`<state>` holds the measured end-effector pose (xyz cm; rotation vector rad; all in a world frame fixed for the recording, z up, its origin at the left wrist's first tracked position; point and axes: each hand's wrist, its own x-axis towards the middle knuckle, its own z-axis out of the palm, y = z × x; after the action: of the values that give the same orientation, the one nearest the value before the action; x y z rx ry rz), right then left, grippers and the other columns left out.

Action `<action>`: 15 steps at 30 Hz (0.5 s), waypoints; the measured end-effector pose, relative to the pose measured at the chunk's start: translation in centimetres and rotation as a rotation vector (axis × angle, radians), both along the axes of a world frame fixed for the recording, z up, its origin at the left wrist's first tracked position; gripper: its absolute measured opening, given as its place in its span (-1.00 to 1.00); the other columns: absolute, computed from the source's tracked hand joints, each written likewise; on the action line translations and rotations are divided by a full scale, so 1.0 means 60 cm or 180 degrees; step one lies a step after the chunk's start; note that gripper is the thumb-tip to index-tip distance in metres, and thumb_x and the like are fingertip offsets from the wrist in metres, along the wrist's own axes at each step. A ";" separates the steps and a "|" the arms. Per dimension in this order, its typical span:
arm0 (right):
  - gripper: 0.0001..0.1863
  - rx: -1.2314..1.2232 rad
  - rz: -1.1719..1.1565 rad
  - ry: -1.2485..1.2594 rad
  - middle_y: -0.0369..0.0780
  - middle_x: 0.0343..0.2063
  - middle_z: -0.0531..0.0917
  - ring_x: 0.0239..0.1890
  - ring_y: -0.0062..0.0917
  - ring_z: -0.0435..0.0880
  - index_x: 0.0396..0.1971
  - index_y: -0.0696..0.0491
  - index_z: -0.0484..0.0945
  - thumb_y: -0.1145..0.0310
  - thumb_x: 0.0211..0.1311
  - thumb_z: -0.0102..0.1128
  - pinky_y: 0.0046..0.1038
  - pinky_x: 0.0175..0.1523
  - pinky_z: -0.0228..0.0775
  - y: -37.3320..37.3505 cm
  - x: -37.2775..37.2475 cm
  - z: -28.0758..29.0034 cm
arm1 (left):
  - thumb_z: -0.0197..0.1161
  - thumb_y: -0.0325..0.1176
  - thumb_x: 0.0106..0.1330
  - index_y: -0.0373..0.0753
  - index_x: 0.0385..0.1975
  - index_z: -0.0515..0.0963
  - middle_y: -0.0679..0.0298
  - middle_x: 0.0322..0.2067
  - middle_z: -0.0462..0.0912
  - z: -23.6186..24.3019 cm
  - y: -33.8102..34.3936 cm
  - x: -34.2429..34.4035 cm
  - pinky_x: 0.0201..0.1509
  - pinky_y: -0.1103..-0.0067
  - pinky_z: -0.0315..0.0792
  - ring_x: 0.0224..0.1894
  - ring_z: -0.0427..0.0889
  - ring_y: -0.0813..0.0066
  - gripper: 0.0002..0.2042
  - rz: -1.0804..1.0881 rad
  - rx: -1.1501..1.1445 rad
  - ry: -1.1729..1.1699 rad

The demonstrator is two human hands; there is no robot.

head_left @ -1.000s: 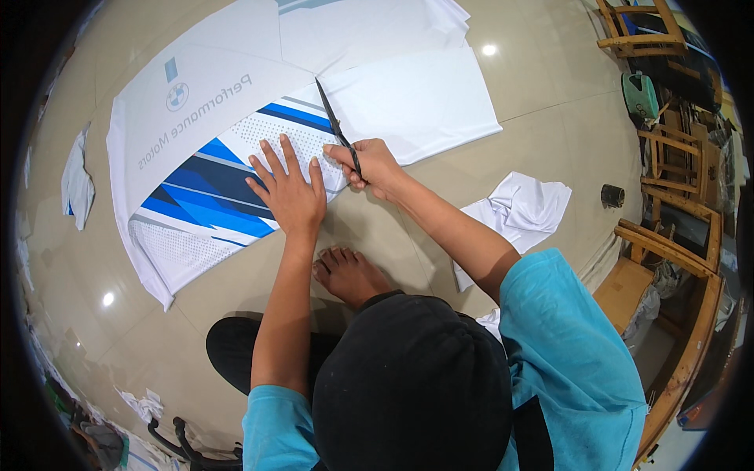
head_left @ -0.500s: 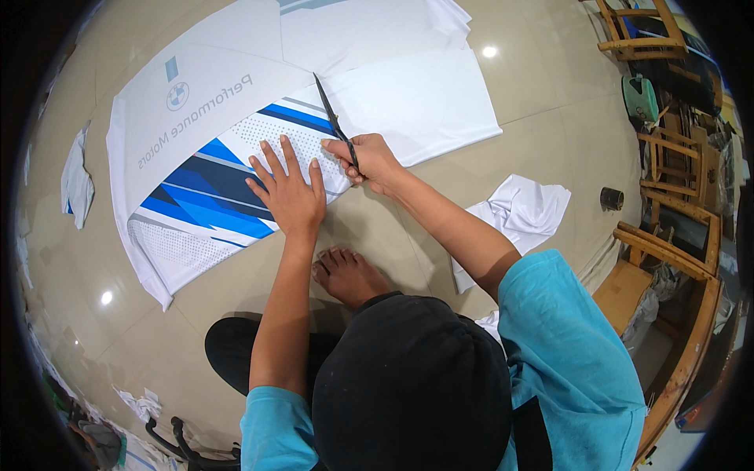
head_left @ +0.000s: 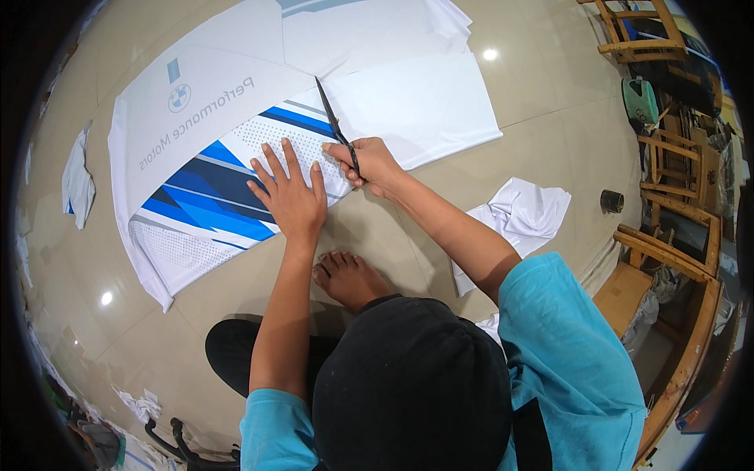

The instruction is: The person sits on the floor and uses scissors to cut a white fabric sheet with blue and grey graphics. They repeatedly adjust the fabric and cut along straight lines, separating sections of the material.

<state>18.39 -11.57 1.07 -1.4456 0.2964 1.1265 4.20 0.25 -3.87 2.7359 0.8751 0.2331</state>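
Observation:
A large piece of white fabric [head_left: 393, 118] with blue, navy and grey printed stripes lies spread on the tiled floor. My right hand [head_left: 369, 166] grips black scissors [head_left: 334, 122] by the handles, at the fabric's near edge. Their blades point away from me over the cloth and look closed or nearly so. My left hand [head_left: 292, 196] lies flat on the dotted, striped part of the print, fingers spread, just left of the scissors. A corner of the fabric is folded over at the left.
Crumpled white cloth [head_left: 518, 216] lies to the right of my right forearm. A smaller white scrap [head_left: 78, 177] is at the far left. Wooden frames [head_left: 667, 251] line the right side, with a green container [head_left: 640, 100] and a dark cylinder [head_left: 611, 201] nearby. My bare foot [head_left: 349, 279] rests close to the fabric.

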 end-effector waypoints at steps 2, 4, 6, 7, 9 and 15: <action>-0.54 0.0006 0.0004 0.0005 -0.30 -0.62 0.56 -0.70 -0.68 0.45 -0.45 0.13 0.55 0.17 0.32 0.69 -0.53 -0.68 0.13 0.000 0.000 0.000 | 0.03 0.12 0.71 -0.10 0.77 0.19 -0.14 0.76 0.03 0.000 -0.001 -0.001 0.71 -0.37 -0.23 0.76 -0.10 -0.48 -0.26 -0.0001 -0.0007 -0.0017; -0.54 0.0017 0.0004 0.0003 -0.31 -0.62 0.56 -0.70 -0.68 0.45 -0.46 0.12 0.54 0.18 0.32 0.69 -0.53 -0.68 0.12 0.000 0.000 -0.001 | 0.03 0.12 0.71 -0.11 0.77 0.19 -0.14 0.76 0.03 0.000 -0.001 -0.001 0.71 -0.36 -0.23 0.76 -0.10 -0.48 -0.26 -0.0004 -0.0010 -0.0041; -0.54 0.0037 0.0008 -0.0009 -0.30 -0.62 0.55 -0.70 -0.68 0.45 -0.47 0.11 0.54 0.19 0.32 0.70 -0.53 -0.68 0.11 0.003 0.000 -0.001 | 0.03 0.12 0.71 -0.11 0.77 0.19 -0.15 0.76 0.04 0.000 0.000 0.000 0.71 -0.37 -0.22 0.76 -0.10 -0.49 -0.26 -0.0003 0.0013 -0.0031; -0.54 0.0012 -0.0005 -0.0004 -0.30 -0.62 0.55 -0.70 -0.68 0.45 -0.47 0.11 0.53 0.19 0.32 0.70 -0.53 -0.68 0.11 0.003 0.001 0.000 | 0.03 0.12 0.71 -0.11 0.77 0.19 -0.15 0.76 0.04 -0.001 0.000 0.000 0.71 -0.38 -0.21 0.76 -0.10 -0.49 -0.26 -0.0001 0.0024 -0.0026; -0.54 -0.0035 -0.0032 0.0007 -0.30 -0.61 0.55 -0.70 -0.68 0.45 -0.48 0.11 0.52 0.20 0.31 0.70 -0.53 -0.68 0.11 0.004 0.001 0.002 | 0.03 0.12 0.71 -0.11 0.77 0.20 -0.15 0.76 0.05 0.000 -0.001 -0.001 0.70 -0.39 -0.20 0.76 -0.10 -0.50 -0.26 -0.0003 0.0004 -0.0056; -0.54 -0.0010 -0.0038 0.0004 -0.30 -0.61 0.55 -0.70 -0.69 0.44 -0.47 0.12 0.53 0.21 0.31 0.70 -0.53 -0.68 0.11 0.002 0.001 0.003 | 0.04 0.12 0.72 -0.13 0.76 0.20 -0.16 0.75 0.05 0.003 -0.001 0.001 0.69 -0.42 -0.19 0.76 -0.10 -0.51 -0.26 -0.0021 -0.0001 -0.0106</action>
<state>18.44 -11.46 1.24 -1.4442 0.3075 1.1179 4.24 0.18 -3.72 2.7260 0.8570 0.2762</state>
